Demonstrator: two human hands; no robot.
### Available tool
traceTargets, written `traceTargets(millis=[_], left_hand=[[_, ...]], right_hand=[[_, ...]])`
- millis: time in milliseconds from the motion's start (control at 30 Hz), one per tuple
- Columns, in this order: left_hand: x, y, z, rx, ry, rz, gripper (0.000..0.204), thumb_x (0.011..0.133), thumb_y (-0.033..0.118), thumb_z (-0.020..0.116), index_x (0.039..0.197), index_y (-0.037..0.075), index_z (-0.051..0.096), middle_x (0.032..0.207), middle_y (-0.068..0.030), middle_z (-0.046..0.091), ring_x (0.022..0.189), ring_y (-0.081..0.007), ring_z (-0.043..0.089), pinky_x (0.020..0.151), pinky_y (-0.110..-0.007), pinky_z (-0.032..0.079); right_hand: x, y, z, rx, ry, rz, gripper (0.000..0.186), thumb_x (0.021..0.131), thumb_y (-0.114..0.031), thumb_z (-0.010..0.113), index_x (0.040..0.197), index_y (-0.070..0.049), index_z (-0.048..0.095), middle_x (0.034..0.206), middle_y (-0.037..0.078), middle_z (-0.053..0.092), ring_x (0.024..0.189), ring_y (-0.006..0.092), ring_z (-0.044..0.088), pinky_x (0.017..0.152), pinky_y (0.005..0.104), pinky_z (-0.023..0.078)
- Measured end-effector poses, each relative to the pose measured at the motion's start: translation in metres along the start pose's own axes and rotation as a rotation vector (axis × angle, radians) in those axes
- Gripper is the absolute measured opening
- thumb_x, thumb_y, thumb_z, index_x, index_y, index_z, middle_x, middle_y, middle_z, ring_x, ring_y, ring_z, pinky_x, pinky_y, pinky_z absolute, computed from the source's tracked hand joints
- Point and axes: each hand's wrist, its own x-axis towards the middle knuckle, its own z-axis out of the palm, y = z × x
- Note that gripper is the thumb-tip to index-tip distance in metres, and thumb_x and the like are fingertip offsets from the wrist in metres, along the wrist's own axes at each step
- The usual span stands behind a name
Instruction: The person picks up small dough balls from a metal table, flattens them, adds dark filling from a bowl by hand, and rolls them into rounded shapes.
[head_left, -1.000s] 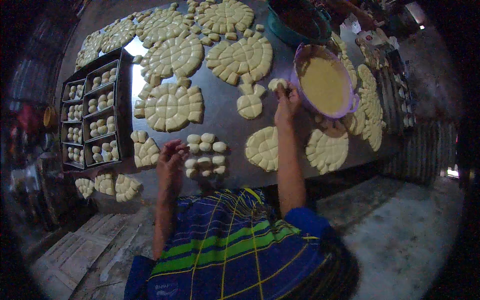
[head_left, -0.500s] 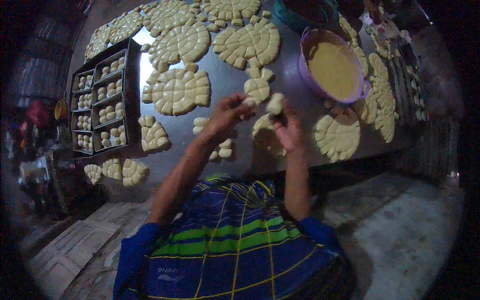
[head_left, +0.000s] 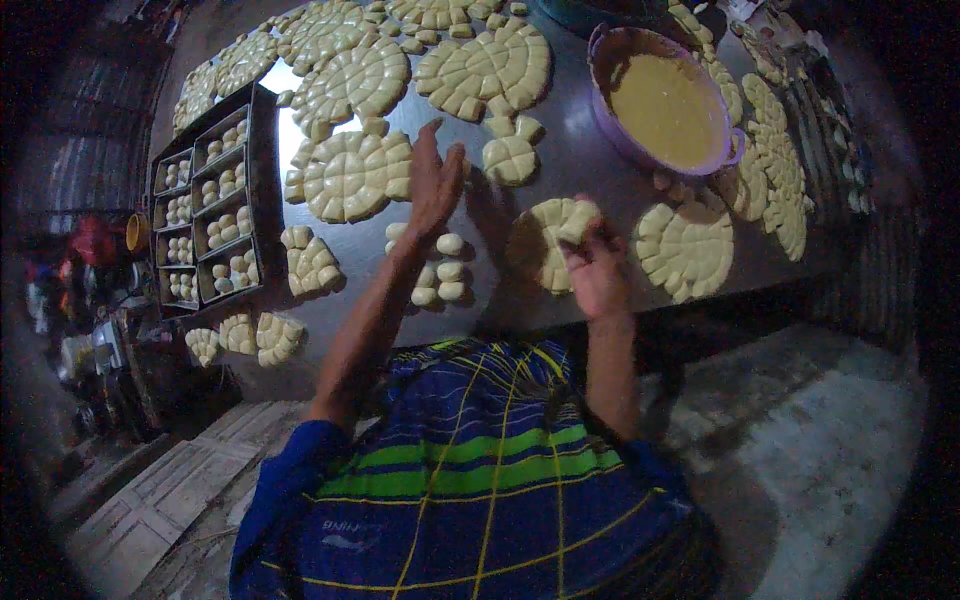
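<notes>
Overhead, seated at dark worktop (head_left: 580,170). Right hand (head_left: 597,268) raised just above the near edge, fingers closed around a small pale dough piece (head_left: 580,222); the piece sits at the fingertips, over a scored dough round (head_left: 548,243) lying flat below. Left hand (head_left: 433,180) lifted, palm flat, fingers spread and apart, holding nothing; a cluster of loose dough balls (head_left: 437,268) lies under its wrist.

Handling, as judged: dough looks soft, light, a little tacky; will dent under a hard pinch. Best taken by the sides with fingertips, or cupped from beneath. Scored rounds would likely break along the cuts if lifted by one edge.

Room: worktop crowded. More scored rounds at far side and right; purple bowl (head_left: 612,125) of yellow batter to upper right, near the right hand's reach. Dark compartment tray (head_left: 262,150) with filled cells at left. Bare strip between bowl and rounds is the main free lane. Near edge close to the lap.
</notes>
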Motion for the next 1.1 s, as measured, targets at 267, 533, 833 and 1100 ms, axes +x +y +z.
traceTargets(millis=[267,533,833,1100], left_hand=[[-0.052,0.154,0.011,0.054,-0.114,0.633,0.018,0.086,0.01,0.065,0.101,0.001,0.067,0.103,-0.0151,0.068,0.096,-0.0326,0.065,0.084,-0.041,0.051],[-0.043,0.153,0.001,-0.351,-0.31,0.392,0.024,0.084,0.022,0.056,0.09,0.001,0.065,0.088,-0.0157,0.066,0.085,-0.032,0.065,0.077,-0.04,0.05],[-0.043,0.125,0.001,-0.678,-0.228,-0.249,0.05,0.1,0.038,0.049,0.131,0.0,0.049,0.126,-0.0144,0.057,0.119,-0.0232,0.052,0.103,-0.036,0.039],[-0.125,0.048,-0.105,-0.297,0.368,-0.646,0.022,0.095,0.021,0.059,0.106,0.002,0.061,0.098,-0.0058,0.064,0.092,-0.0173,0.059,0.084,-0.032,0.047]], right_hand=[[-0.011,0.039,-0.009,-0.395,-0.034,-0.118,0.033,0.098,-0.018,0.055,0.126,0.0,0.055,0.114,0.007,0.063,0.106,0.0178,0.06,0.096,0.0312,0.046],[-0.004,0.032,-0.003,-0.37,-0.182,0.007,0.038,0.099,-0.025,0.054,0.131,-0.004,0.051,0.117,0.006,0.06,0.111,0.0182,0.056,0.097,0.0316,0.044],[0.114,-0.09,0.085,-0.303,-0.495,-0.083,0.044,0.089,-0.016,0.066,0.131,-0.008,0.056,0.121,0.005,0.064,0.104,0.0166,0.059,0.089,0.0346,0.048],[0.445,-0.212,0.057,-2.092,-0.721,-0.433,0.034,0.082,-0.013,0.072,0.115,-0.013,0.068,0.097,0.004,0.071,0.079,0.0155,0.061,0.07,0.0351,0.051]])
